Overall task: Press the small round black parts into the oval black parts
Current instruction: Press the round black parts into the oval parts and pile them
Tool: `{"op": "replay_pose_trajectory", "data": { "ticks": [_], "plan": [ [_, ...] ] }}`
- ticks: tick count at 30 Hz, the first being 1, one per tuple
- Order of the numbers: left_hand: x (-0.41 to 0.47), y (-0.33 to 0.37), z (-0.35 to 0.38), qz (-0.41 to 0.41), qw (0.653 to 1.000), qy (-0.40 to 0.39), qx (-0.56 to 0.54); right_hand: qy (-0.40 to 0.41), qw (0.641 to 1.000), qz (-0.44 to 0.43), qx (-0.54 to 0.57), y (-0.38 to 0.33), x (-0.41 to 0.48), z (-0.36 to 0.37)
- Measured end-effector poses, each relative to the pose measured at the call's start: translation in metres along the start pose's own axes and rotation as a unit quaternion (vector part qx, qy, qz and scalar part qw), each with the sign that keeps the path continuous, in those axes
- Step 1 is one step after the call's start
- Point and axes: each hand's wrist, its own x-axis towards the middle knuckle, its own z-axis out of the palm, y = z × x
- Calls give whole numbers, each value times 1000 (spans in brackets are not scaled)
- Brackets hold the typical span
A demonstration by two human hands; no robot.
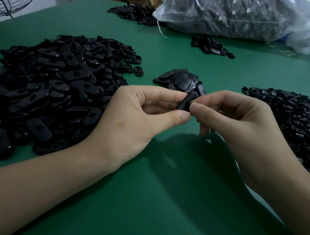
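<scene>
Holding oval part (188,100) above middle of bench (163,191): left hand (141,120) pinched one end; right hand (242,119) pinched at its hole, round part hidden | risk judged: cocked insert could jam; weak grip could drop it

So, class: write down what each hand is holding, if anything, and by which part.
One oval black part: the left hand pinches its lower end, the right hand pinches it at the hole. Any round part there is hidden.
</scene>
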Motion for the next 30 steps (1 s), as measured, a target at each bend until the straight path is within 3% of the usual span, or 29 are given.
{"op": "replay_pose_trajectory", "data": {
  "ticks": [7,14,21,27,30],
  "plan": [
    [0,0,0,-10,1000,8,21,-7,999,28,17,0,-1,2],
    [-1,0,-1,-7,1000,-9,21,29,989,-60,-136,-5,-4,3],
    [-2,0,-1,-19,1000,-5,25,85,927,-171,-324,-9,-10,7],
    [-1,-1,-2,-52,999,3,-3,89,853,-245,-451,-9,-11,10],
    [1,0,-4,-64,998,15,-24,73,838,-255,-476,-8,-11,11]
  ]
}}
